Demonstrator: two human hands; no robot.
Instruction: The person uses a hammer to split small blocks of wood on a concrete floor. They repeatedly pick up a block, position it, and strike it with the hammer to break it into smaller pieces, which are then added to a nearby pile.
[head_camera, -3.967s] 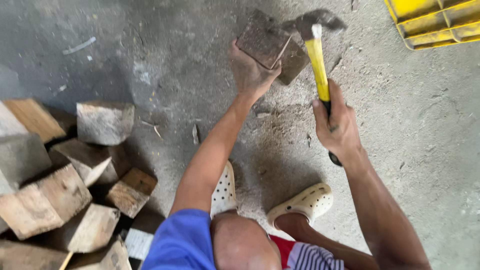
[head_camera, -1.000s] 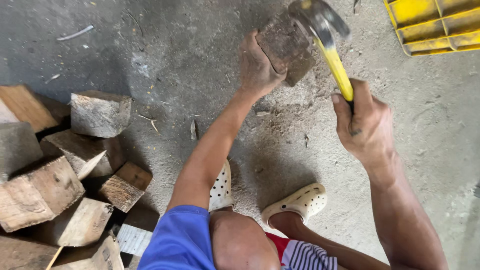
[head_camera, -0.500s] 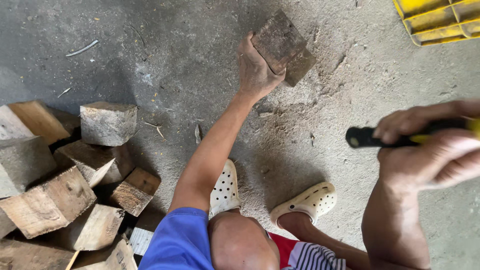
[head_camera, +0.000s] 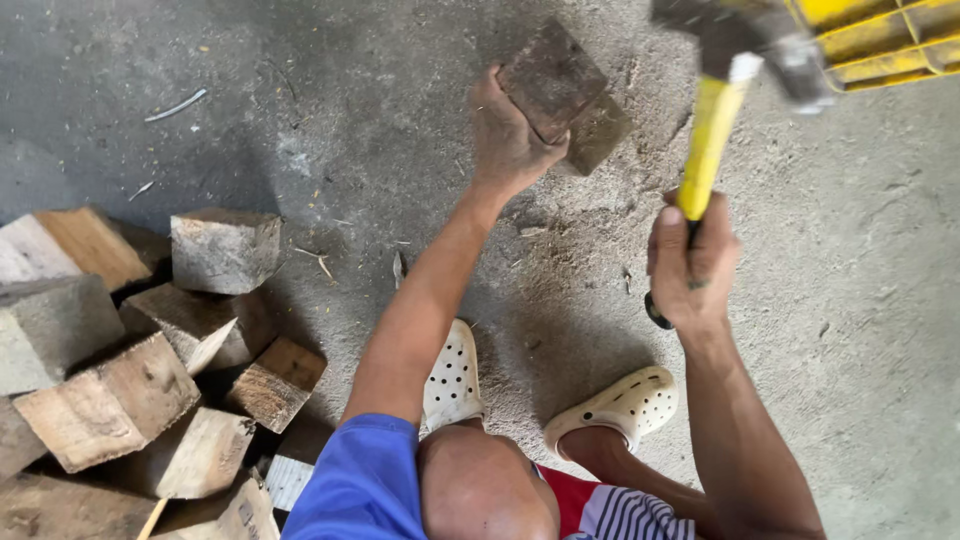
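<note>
I am steadying the dark wood block (head_camera: 553, 78) at twelve o'clock with my left hand (head_camera: 508, 140) gripping its edge; my right hand (head_camera: 692, 262) is clenching the yellow-handled hammer (head_camera: 712, 130), raised at one o'clock; I am keeping fingers clear of the top face.

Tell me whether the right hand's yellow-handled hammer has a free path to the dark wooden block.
Probably yes: the right hand holds the yellow-handled hammer raised beside the dark wooden block; nothing lies between, though the left hand grips the block's near edge.

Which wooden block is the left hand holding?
The dark block apart at the top, gripped by the left hand; the paler blocks lie piled, untouched.
</note>
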